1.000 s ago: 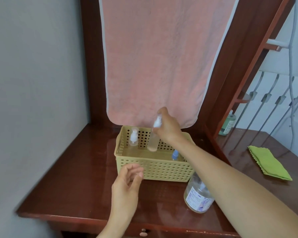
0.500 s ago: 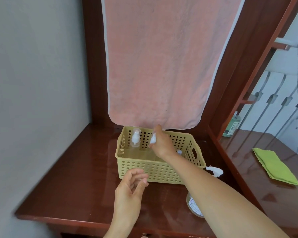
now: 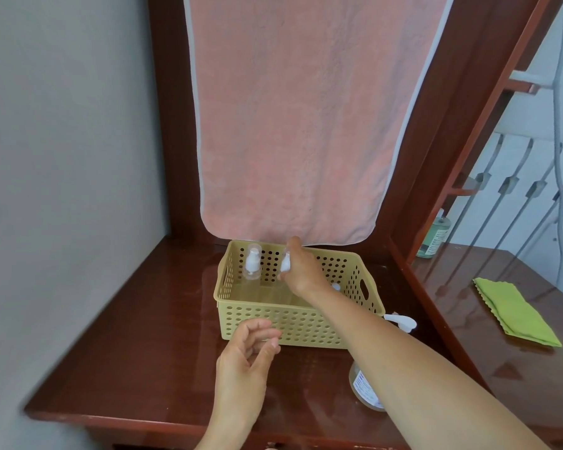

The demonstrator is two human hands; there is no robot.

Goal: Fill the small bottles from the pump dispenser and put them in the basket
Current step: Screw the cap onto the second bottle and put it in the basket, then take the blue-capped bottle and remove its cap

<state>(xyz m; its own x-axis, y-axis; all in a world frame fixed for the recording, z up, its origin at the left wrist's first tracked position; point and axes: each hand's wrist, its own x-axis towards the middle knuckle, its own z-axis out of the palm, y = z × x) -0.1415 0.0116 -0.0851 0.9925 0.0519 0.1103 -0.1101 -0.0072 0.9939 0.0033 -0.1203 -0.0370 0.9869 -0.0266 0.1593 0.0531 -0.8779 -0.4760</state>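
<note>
The right hand (image 3: 303,271) reaches over the near wall of the basket (image 3: 290,323) in the middle of the frame. Its grip is curled round a small bottle (image 3: 286,263) at the white cap. Only that cap and a little clear body show to the left of the fingers. The rest is hidden behind the hand and blurred, so I cannot tell whether its base touches the basket floor. Just right of the wrist a pale rounded cap (image 3: 336,286) pokes out, perhaps a third bottle, with its body hidden by the forearm. A second small bottle (image 3: 252,263) stands upright in the basket's far left corner, clear with a white pump under its cap, apart from the held one.

The left hand (image 3: 244,355) hovers at lower centre, just in front of the basket's near wall. Its grip is slack: fingers loosely bent, thumb apart, holding nothing.

The pump dispenser (image 3: 364,389) stands on the surface (image 3: 137,336) to the lower right of the basket. The right forearm crosses in front of it, leaving only its white nozzle (image 3: 400,320) and a slice of the labelled clear body in sight.

Behind the basket a pink towel (image 3: 290,118) hangs down to the far rim and covers the back panel. A wooden post (image 3: 436,190) runs diagonally at right. Beyond it are a folded green cloth (image 3: 514,311) and a greenish bottle (image 3: 434,237), partly cut off by the post. A grey wall (image 3: 62,157) fills the left of the frame.
</note>
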